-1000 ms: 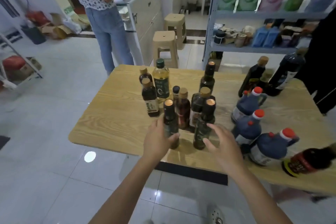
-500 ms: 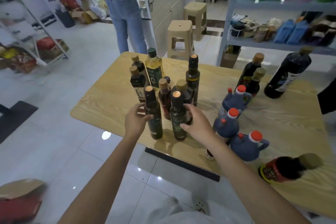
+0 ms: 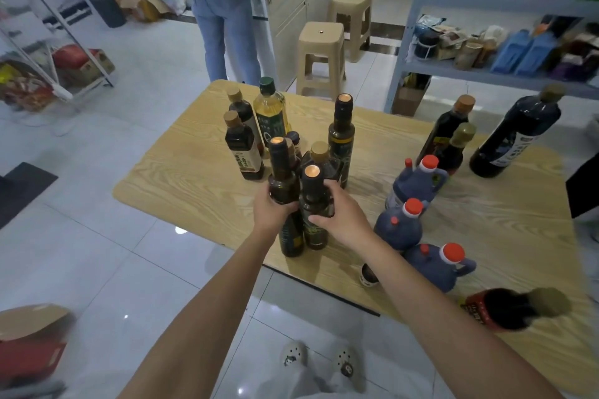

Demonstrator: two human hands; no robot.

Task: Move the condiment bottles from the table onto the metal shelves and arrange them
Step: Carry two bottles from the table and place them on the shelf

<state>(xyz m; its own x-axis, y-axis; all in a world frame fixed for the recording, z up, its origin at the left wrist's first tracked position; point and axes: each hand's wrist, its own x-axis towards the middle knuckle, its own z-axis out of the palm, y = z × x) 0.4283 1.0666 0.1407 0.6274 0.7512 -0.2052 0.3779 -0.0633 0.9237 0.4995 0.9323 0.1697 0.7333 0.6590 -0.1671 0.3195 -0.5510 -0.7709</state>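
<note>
Head view, looking down over the near edge of the wooden surface (image 3: pixel 194 178).

Hands: left hand (image 3: pixel 270 210) wrapped round the shoulder of the left dark bottle (image 3: pixel 284 181), fingers curled on the glass. Right hand (image 3: pixel 343 217) grips the right dark bottle (image 3: pixel 313 201) at the shoulder, thumb across its front. The two bottles are upright and touch side by side, copper-topped caps up. Their bases sit low at the near edge of the surface; cannot tell if they are lifted clear of it.

Just behind them, a cluster: tall dark bottle (image 3: pixel 341 139), yellow oil bottle (image 3: pixel 270 113) at the far side, two brown-capped sauce bottles (image 3: pixel 243 149) to the left, and a few shorter ones partly hidden in between.

Right of the hands: three blue jugs (image 3: pixel 418 181) with red caps, in a row running from far to near. Farther right, more dark bottles, the largest (image 3: pixel 515 136) near the far right edge. One dark bottle with a red label (image 3: pixel 512 308) is blurred at the near right.

Metal shelves (image 3: pixel 486 71) stand beyond the far right of the surface, already carrying packets and containers. Two beige stools (image 3: pixel 321 55) beyond the far edge; a person in jeans (image 3: pixel 223 16) stands at a counter far left.
</note>
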